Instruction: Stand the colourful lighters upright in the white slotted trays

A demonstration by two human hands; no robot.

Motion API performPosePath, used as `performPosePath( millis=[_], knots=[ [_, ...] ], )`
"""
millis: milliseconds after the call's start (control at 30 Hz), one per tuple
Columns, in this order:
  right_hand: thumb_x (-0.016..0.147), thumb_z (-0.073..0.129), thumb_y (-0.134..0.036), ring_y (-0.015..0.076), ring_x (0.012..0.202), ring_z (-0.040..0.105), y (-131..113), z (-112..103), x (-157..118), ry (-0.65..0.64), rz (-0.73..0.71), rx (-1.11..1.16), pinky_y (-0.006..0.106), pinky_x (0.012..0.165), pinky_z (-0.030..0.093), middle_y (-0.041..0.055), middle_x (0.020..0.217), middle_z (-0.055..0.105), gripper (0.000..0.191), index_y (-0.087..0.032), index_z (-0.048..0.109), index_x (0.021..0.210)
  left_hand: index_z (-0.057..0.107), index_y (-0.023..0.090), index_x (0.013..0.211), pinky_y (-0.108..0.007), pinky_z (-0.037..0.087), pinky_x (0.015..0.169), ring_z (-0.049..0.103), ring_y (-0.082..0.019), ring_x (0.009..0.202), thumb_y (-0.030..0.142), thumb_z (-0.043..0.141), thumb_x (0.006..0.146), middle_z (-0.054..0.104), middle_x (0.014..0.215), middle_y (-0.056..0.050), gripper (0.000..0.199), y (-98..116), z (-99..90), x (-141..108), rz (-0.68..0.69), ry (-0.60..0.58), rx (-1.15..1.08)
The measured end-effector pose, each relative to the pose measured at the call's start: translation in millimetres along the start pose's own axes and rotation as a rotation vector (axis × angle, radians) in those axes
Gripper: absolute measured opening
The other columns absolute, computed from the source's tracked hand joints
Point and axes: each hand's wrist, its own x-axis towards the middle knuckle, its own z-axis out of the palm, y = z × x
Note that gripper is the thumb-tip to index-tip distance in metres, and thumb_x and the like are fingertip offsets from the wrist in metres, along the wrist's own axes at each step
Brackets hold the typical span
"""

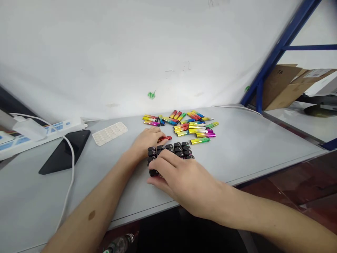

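Grey table [237, 140]: colourful sticks [181, 126], black-capped pieces [179, 149], phone [64, 151], white tray [110, 133], power strip [67, 125].

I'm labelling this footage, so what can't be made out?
Head view throughout:
Rows of glossy black oval-topped blocks: some hidden behind the right hand.
Slim shiny red stick: partly hidden by the left hand.
Clear plastic bottle: lower part cut off by the bottom edge.

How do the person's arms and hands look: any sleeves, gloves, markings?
The left hand and right hand are gloveless. No sleeve, watch or bracelet shows on the right forearm or left forearm; the left one bears an oval mark.
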Motion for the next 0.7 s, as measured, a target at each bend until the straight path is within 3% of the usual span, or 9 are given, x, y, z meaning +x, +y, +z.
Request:
performPosePath(
  millis=[100,267,467,600,700],
  knots=[
    [0.097,0.058,-0.026,0.0155,0.068,0.063,-2.2,13.9,-4.8,-0.043,-0.011,-0.105,0.028,0.046,0.039,0.0079,0.097,0.067,0.011,-0.017,0.062,0.102,0.073,0.019,0.101,-0.043,0.046,0.089,0.06,-0.026,0.1,0.041,0.046,0.099,0.069,0.103,-0.009,0.035,2.4,0.5,-0.4,-0.014,-0.003,0.03],
    [0.094,0.061,-0.024,0.0143,0.065,0.06,-6.9,16.2,-8.9,-0.074,0.026,-0.075,0.025,0.046,0.039,0.006,0.092,0.065,0.015,-0.02,0.06,0.108,0.072,0.017,0.106,-0.042,0.046,0.089,0.06,-0.025,0.101,0.037,0.038,0.102,0.069,0.103,-0.009,0.039,3.2,0.9,2.4,0.005,-0.002,0.047],
    [0.093,0.06,-0.02,0.0125,0.058,0.054,-8.6,13.1,-2.7,-0.044,-0.027,-0.153,0.025,0.043,0.035,0.0046,0.085,0.063,0.005,-0.021,0.065,0.091,0.07,0.019,0.109,-0.041,0.047,0.089,0.061,-0.025,0.1,0.031,0.038,0.101,0.069,0.103,-0.009,0.035,3.3,0.8,3.9,-0.007,0.016,0.032],
    [0.099,0.05,-0.034,0.0126,0.049,0.047,-9.7,15.1,1.9,0.074,-0.03,-0.227,0.029,0.039,0.029,0.0052,0.075,0.061,0.031,-0.021,0.068,0.077,0.067,0.02,0.118,-0.04,0.049,0.091,0.061,-0.025,0.105,0.017,0.046,0.089,0.068,0.109,-0.009,0.036,1.4,0.4,1.7,-0.018,0.0,0.042],
    [0.099,0.046,-0.039,0.0128,0.048,0.046,-10.8,11.8,3.8,0.037,0.008,-0.2,0.03,0.04,0.027,0.0051,0.071,0.061,0.038,-0.021,0.07,0.075,0.065,0.019,0.122,-0.04,0.05,0.094,0.061,-0.027,0.111,0.015,0.05,0.085,0.068,0.117,-0.01,0.04,0.5,-0.5,-1.3,-0.032,-0.009,0.028]
  ],
)
